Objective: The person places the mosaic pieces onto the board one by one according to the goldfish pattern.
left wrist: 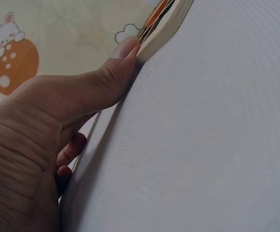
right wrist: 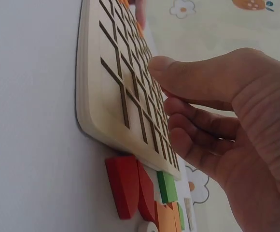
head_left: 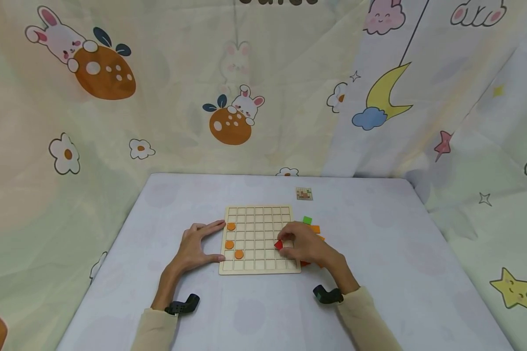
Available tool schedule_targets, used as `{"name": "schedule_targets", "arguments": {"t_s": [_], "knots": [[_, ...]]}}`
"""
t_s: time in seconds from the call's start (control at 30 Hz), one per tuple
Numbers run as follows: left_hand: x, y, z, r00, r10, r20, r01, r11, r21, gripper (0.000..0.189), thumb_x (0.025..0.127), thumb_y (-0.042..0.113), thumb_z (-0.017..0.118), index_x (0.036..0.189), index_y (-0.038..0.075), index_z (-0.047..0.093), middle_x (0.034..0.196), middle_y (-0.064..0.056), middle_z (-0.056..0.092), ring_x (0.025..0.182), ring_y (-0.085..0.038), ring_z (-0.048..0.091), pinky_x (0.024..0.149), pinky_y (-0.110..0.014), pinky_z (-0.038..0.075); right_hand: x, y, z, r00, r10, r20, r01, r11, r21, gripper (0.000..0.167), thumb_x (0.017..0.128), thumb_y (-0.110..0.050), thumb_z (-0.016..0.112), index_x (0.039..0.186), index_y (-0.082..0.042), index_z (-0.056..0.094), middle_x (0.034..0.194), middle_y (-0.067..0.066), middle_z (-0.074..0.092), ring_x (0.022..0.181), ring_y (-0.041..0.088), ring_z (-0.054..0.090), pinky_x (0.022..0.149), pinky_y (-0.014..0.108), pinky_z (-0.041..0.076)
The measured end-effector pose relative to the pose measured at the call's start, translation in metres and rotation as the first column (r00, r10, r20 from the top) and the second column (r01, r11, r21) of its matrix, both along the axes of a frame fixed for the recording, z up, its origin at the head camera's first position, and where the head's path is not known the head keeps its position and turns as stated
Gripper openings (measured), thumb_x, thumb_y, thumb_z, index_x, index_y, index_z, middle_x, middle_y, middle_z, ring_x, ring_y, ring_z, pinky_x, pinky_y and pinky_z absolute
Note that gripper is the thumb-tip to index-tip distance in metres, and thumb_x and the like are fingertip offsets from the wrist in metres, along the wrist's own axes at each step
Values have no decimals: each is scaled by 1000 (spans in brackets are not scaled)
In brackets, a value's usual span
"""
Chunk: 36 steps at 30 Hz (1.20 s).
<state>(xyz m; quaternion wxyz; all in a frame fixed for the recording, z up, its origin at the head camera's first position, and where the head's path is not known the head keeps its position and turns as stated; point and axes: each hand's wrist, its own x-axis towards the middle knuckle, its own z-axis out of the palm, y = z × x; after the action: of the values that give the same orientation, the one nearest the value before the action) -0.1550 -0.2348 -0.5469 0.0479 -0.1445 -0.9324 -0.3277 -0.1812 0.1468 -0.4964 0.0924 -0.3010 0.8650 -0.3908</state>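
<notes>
A wooden grid board (head_left: 259, 239) lies on the table, with three orange discs in squares toward its left side, one of them an orange disc (head_left: 239, 254). My left hand (head_left: 192, 248) rests along the board's left edge, thumb and fingers spread, thumb tip against the rim. Over the right part of the grid, my right hand (head_left: 306, 243) pinches a small red block (head_left: 278, 244) between thumb and fingers. From the right wrist, that block is hidden behind the thumb, and the other fingers curl inward.
Beside the board's right edge lie several loose pieces: a red block (right wrist: 123, 186), a green block (right wrist: 167, 187) and orange blocks (head_left: 315, 229). A small patterned card (head_left: 304, 194) lies farther back. A printed cloth (head_left: 171, 87) hangs behind the table.
</notes>
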Motion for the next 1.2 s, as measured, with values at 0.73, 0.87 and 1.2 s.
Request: {"name": "schedule_targets", "arguments": {"t_s": [0.73, 0.87, 1.2], "knots": [[3, 0, -3, 1000, 20, 15, -20, 1000, -8, 102, 69, 56, 100, 158, 26, 60, 166, 3, 57, 128, -29, 53, 111, -60, 32, 6, -34, -9, 995, 89, -41, -85, 993, 84, 24, 90, -16, 91, 109, -12, 76, 106, -4, 71, 100, 14, 63, 95, 29, 58], [3, -1, -4, 1000, 21, 14, -21, 1000, -14, 102, 69, 57, 99, 158, 27, 60, 166, 3, 57, 129, -29, 53, 110, -59, 33, 6, -39, -5, 995, 101, -23, -99, 991, 95, 24, 90, -16, 91, 108, -12, 77, 105, -3, 72, 100, 14, 63, 95, 29, 59], [-1, -1, -3, 1000, 13, 1, -13, 1000, -11, 102, 69, 57, 99, 158, 27, 60, 166, 3, 57, 128, -29, 53, 110, -60, 33, 4, -51, -3, 994, 107, -35, -104, 990, 96, 24, 89, -17, 92, 106, -12, 77, 102, -3, 72, 97, 14, 63, 92, 27, 57]]}}
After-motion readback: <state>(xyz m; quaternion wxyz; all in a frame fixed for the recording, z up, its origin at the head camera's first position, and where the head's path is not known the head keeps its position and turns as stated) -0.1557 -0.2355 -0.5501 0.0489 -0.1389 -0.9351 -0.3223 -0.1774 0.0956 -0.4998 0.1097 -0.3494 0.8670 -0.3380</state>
